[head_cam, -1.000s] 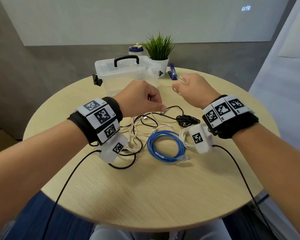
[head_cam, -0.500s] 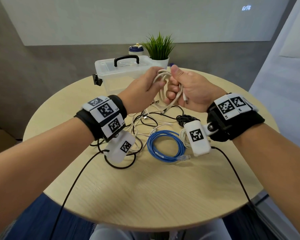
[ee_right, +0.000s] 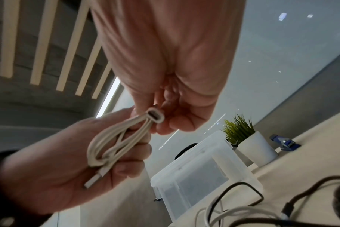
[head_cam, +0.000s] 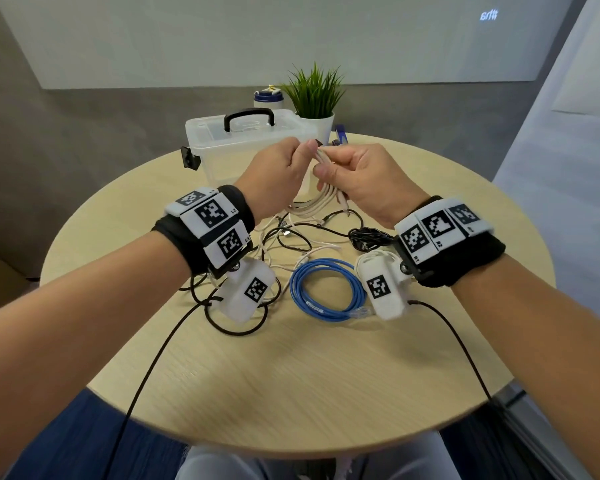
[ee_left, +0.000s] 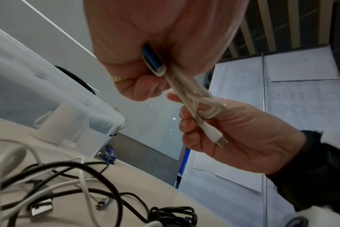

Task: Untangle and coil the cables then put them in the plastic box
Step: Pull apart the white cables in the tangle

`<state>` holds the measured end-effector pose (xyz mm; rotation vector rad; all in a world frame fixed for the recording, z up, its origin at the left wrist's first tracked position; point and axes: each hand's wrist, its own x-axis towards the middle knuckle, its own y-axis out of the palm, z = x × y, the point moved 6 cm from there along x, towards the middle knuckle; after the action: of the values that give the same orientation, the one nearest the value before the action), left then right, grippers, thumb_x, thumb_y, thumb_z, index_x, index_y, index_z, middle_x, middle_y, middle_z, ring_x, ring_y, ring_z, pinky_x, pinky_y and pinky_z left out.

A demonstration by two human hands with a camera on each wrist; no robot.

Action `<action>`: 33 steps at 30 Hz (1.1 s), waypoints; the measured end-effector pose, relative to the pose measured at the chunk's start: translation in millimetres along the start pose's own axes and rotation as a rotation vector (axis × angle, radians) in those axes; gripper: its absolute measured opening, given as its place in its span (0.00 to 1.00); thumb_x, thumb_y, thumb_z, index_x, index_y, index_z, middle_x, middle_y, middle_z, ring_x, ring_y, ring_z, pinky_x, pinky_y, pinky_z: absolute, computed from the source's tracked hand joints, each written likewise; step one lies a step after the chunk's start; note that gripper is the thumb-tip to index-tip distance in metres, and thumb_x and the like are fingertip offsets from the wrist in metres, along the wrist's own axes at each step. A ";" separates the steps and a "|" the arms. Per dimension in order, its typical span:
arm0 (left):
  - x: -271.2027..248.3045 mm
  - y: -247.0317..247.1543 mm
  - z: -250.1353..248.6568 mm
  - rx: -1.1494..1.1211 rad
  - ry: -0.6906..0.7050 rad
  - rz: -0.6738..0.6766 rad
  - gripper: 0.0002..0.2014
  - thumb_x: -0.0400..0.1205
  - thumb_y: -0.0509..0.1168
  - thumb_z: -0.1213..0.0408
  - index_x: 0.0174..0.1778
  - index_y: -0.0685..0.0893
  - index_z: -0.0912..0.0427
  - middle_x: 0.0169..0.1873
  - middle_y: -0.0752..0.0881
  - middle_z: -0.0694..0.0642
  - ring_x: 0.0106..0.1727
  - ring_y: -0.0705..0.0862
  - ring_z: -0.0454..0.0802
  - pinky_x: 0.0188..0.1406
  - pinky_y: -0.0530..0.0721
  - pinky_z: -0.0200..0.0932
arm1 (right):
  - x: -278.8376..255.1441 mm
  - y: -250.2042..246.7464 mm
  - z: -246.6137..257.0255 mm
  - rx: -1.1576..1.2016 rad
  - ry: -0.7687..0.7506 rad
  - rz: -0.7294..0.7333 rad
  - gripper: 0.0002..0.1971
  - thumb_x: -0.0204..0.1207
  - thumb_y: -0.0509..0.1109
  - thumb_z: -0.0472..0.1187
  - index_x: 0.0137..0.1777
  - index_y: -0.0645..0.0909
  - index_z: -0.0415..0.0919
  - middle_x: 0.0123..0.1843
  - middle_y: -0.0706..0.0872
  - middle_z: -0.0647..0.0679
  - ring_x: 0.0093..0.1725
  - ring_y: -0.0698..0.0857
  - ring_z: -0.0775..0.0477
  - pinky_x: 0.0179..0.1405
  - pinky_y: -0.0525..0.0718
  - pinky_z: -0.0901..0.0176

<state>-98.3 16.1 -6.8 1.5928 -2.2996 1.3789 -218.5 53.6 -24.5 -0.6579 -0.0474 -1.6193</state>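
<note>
1. Even, soft indoor light; faint shadows under the cables on the round pale wooden surface (head_cam: 291, 375).
2. Head view sharp, bowed at the edges.
3. Wrist views dimmer; near hands (ee_left: 165, 38) and foreground cables blurred.

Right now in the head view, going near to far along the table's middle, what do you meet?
Bare table edge → blue cable coil → tangled black and white cables → beige cable held between both hands → plastic box → potted plant.
</note>
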 end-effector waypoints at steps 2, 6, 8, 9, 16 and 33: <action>0.9 -0.7 -0.5 0.032 0.000 -0.014 0.17 0.88 0.51 0.54 0.38 0.73 0.58 0.27 0.72 0.50 0.29 0.70 0.45 0.29 0.69 0.42 | 0.0 3.0 1.6 -0.079 -0.015 -0.004 0.10 0.81 0.68 0.37 0.57 0.86 0.34 0.33 0.85 0.51 0.30 0.80 0.62 0.34 0.78 0.68; -3.2 2.0 1.8 -0.154 -0.028 0.016 0.17 0.89 0.48 0.55 0.37 0.74 0.52 0.28 0.72 0.48 0.27 0.70 0.40 0.30 0.70 0.38 | 6.0 -0.2 1.1 -0.191 0.032 -0.064 0.13 0.83 0.65 0.40 0.48 0.88 0.33 0.31 0.84 0.42 0.23 0.79 0.53 0.25 0.78 0.62; -4.4 -0.3 4.7 -0.203 -0.053 0.033 0.17 0.89 0.48 0.56 0.40 0.76 0.55 0.28 0.73 0.48 0.26 0.70 0.40 0.26 0.71 0.34 | 7.4 -7.2 1.5 -0.207 0.051 -0.106 0.10 0.83 0.65 0.39 0.46 0.88 0.39 0.30 0.84 0.45 0.23 0.79 0.53 0.23 0.78 0.64; -4.6 -2.3 5.9 -0.191 -0.061 0.042 0.15 0.89 0.49 0.56 0.42 0.77 0.56 0.28 0.74 0.48 0.26 0.71 0.41 0.24 0.71 0.33 | 7.5 -11.5 1.6 -0.213 0.057 -0.128 0.10 0.83 0.66 0.38 0.45 0.87 0.39 0.29 0.84 0.47 0.22 0.80 0.55 0.23 0.78 0.65; 0.3 -16.1 9.0 0.125 0.013 0.106 0.07 0.84 0.63 0.59 0.42 0.84 0.53 0.29 0.80 0.48 0.26 0.73 0.37 0.30 0.72 0.31 | 2.1 -21.3 3.9 -0.213 0.061 -0.134 0.12 0.82 0.66 0.37 0.39 0.86 0.37 0.26 0.82 0.48 0.20 0.78 0.61 0.21 0.75 0.71; -5.8 -6.2 16.3 -0.535 -0.274 -0.021 0.09 0.84 0.63 0.63 0.47 0.81 0.67 0.36 0.87 0.63 0.32 0.87 0.52 0.33 0.88 0.45 | 8.4 -12.0 -4.1 -0.178 0.035 -0.149 0.08 0.80 0.70 0.38 0.45 0.89 0.37 0.33 0.87 0.38 0.29 0.83 0.49 0.35 0.90 0.45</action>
<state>-83.7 9.0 -15.5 1.6803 -2.4872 0.4848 -231.2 46.5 -20.1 -0.7777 0.0763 -1.7922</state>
